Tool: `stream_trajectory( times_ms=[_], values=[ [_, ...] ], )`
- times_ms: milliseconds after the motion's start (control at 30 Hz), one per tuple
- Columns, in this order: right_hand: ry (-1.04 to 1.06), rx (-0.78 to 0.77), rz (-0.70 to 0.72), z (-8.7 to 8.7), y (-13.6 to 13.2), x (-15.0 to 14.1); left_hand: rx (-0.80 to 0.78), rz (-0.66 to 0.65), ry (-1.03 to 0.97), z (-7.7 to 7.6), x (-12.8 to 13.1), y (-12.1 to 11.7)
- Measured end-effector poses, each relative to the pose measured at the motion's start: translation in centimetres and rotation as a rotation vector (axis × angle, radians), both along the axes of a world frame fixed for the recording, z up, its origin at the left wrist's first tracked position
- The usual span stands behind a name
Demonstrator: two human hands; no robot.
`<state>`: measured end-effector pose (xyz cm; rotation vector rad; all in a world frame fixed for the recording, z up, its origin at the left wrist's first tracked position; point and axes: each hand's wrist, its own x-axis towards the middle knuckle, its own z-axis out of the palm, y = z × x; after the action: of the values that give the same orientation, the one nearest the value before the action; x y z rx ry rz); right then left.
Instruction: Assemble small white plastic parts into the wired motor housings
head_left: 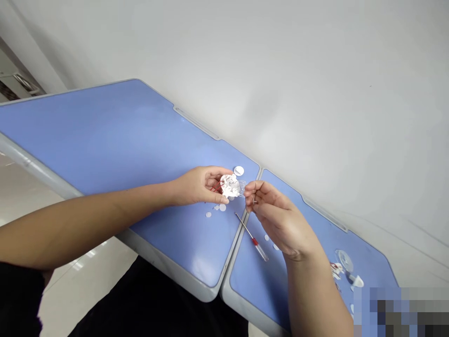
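Note:
My left hand (pixel 199 186) is closed around a small white round part with red wires (pixel 230 185), held just above the blue desk (pixel 122 140). My right hand (pixel 277 217) sits right beside it, fingers pinched at the part's right edge on something too small to name. Under my hands lie a small screwdriver with a red and clear handle (pixel 253 239) and a few little white discs (pixel 222 207). One larger white disc (pixel 239 171) rests just beyond the part.
Two blue desks meet at a seam (pixel 242 220) under my hands, pushed against a white wall (pixel 280 70). More small parts, a clear round piece (pixel 343 259) and white bits, lie at the right desk's far end. The floor shows at left.

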<state>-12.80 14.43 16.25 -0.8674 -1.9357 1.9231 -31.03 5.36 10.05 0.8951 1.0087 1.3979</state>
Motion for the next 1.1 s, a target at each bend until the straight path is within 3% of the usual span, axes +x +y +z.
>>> stream_trajectory(
  times_ms=[200,600,1100],
  values=[
    [0.005,0.109,0.029,-0.66,0.43,0.16,-0.012,0.011,0.015,0.19,-0.11,-0.09],
    [0.008,0.105,-0.013,-0.28,0.24,0.08,-0.007,0.002,0.054,0.02,-0.28,0.00],
    [0.099,0.023,-0.079,-1.03,0.96,0.15,0.001,0.004,0.065,0.11,-0.36,-0.16]
  ],
)
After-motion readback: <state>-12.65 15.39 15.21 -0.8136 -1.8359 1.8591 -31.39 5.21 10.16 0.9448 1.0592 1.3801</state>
